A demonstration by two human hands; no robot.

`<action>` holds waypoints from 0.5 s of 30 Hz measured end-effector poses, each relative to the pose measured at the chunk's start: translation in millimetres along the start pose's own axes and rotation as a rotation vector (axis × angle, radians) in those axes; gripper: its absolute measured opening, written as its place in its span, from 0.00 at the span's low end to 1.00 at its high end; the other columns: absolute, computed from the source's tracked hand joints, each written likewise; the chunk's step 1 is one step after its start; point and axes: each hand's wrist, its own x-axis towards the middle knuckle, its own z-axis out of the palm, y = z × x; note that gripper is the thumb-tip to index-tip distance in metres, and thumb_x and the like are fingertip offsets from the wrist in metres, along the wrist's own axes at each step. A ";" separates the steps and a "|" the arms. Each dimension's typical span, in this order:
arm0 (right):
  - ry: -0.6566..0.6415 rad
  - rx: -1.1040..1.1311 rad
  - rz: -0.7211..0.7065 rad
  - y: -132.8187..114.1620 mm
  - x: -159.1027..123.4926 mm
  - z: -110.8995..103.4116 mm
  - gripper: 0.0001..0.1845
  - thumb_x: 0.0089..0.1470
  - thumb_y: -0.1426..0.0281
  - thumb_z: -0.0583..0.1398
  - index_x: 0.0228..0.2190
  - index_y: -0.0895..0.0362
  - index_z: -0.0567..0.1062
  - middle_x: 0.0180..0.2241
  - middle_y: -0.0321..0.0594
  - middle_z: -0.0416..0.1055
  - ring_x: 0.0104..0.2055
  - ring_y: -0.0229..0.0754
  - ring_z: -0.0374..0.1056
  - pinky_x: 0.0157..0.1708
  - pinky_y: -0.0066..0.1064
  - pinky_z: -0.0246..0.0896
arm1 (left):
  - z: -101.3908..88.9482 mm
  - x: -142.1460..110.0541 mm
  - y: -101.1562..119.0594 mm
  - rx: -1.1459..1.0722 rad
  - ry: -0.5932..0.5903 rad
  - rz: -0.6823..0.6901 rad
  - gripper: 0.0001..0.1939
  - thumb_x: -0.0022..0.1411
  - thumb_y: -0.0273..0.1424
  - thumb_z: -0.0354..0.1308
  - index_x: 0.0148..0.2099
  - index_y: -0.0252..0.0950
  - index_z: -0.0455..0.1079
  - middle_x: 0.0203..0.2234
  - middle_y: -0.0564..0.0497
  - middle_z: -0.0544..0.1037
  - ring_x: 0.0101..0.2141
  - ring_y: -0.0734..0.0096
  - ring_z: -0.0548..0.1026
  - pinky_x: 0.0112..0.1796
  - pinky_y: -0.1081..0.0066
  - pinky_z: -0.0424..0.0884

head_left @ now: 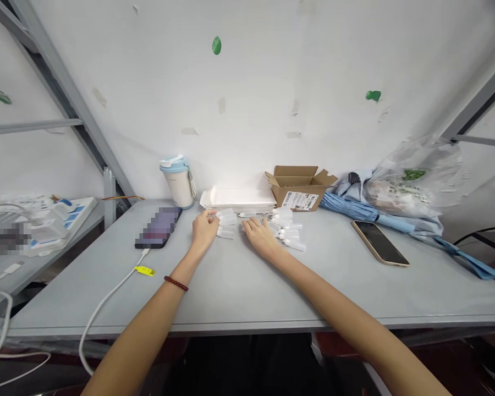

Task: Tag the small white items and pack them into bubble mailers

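My left hand (205, 228) is closed, its thumb and fingers pinched at the ends of small clear plastic bottles (226, 220) that point to the right. Which of them it actually grips is partly hidden by the fingers. My right hand (260, 236) rests low over the table with its fingers loosely bent and the thumb apart; nothing shows in it. Just right of its knuckles lies a loose group of similar small bottles (289, 233) with white narrow tips. One more small bottle (247, 214) lies between the hands, along the front of a white flat box (241, 199).
Behind the bottles stands an open cardboard box (297, 190). A lidded cup (178, 182) and a phone on a white cable (158, 227) are to the left. Another phone (380, 243), a folded blue umbrella (367, 212) and a plastic bag (412, 179) lie to the right on the grey table (239, 297).
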 end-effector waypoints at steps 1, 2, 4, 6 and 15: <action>0.002 0.006 -0.002 1.0 -1.5 -0.8 0.15 0.59 0.80 0.47 0.44 0.62 0.68 0.43 0.54 0.70 0.49 0.51 0.61 0.47 0.45 0.51 | -0.1 -1.3 1.7 -0.007 -0.008 0.007 0.19 0.48 0.29 0.50 0.43 0.31 0.71 0.18 0.53 0.72 0.23 0.67 0.70 0.27 0.71 0.62; 0.001 0.013 -0.005 2.1 -3.3 -1.9 0.15 0.59 0.80 0.47 0.43 0.61 0.68 0.42 0.53 0.70 0.49 0.51 0.61 0.47 0.45 0.51 | -0.3 -2.6 3.6 -0.019 -0.016 0.013 0.19 0.49 0.29 0.50 0.43 0.31 0.71 0.18 0.53 0.72 0.23 0.68 0.70 0.28 0.72 0.62; -0.013 0.033 -0.002 4.1 -6.5 -4.9 0.16 0.58 0.81 0.46 0.43 0.61 0.68 0.43 0.52 0.70 0.48 0.50 0.61 0.48 0.46 0.49 | -0.8 -5.1 7.4 -0.047 -0.028 0.027 0.19 0.48 0.30 0.50 0.43 0.31 0.71 0.18 0.54 0.71 0.22 0.69 0.69 0.28 0.72 0.62; -0.026 0.068 0.028 5.0 -8.8 -8.2 0.19 0.56 0.83 0.46 0.45 0.61 0.67 0.43 0.52 0.70 0.48 0.50 0.60 0.49 0.45 0.48 | -1.1 -7.1 10.3 -0.073 -0.044 0.045 0.19 0.48 0.30 0.50 0.43 0.31 0.71 0.18 0.54 0.71 0.22 0.70 0.68 0.27 0.72 0.62; 0.153 0.567 0.298 7.8 -8.9 -23.2 0.16 0.57 0.70 0.52 0.47 0.60 0.67 0.42 0.48 0.71 0.46 0.48 0.63 0.44 0.38 0.55 | -0.4 -9.6 10.7 -0.140 -0.209 0.100 0.17 0.49 0.35 0.53 0.38 0.31 0.72 0.20 0.53 0.71 0.21 0.73 0.67 0.24 0.74 0.60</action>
